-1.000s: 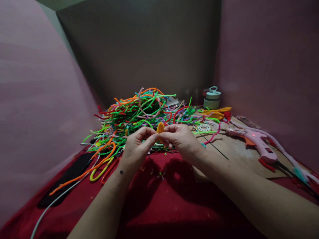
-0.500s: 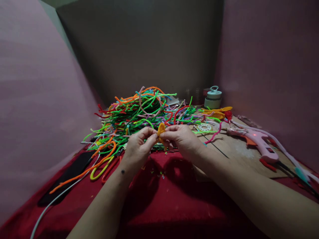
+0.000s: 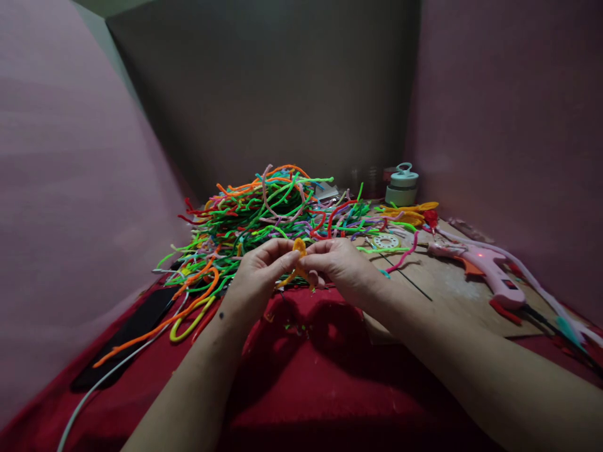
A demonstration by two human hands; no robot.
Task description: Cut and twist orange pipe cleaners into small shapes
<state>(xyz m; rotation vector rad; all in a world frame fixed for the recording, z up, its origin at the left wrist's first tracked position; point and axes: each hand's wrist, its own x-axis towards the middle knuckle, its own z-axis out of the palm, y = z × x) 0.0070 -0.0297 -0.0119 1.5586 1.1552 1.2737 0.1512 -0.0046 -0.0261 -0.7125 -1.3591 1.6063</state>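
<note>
An orange-yellow pipe cleaner (image 3: 299, 245), bent into a small loop, is pinched between both hands at the middle of the view. My left hand (image 3: 264, 267) is closed on its left side with thumb and forefinger. From the other side, my right hand (image 3: 338, 263) grips it the same way, fingertips close to the left ones. A loose end of it pokes out below the fingers. Just behind the hands lies a big tangled heap of colourful pipe cleaners (image 3: 264, 213).
At right, a pink glue gun (image 3: 487, 267) with a lit red light lies on a brown board (image 3: 452, 289). A tape roll (image 3: 386, 242) and a green container (image 3: 402, 185) sit farther back. At left are a black phone (image 3: 127, 333) and a white cable (image 3: 113, 370) on red cloth (image 3: 320, 383).
The orange-yellow loop has moved slightly left and down and shows less above the fingers. A loose end now sticks out to the lower left. Both hands keep their pinch.
</note>
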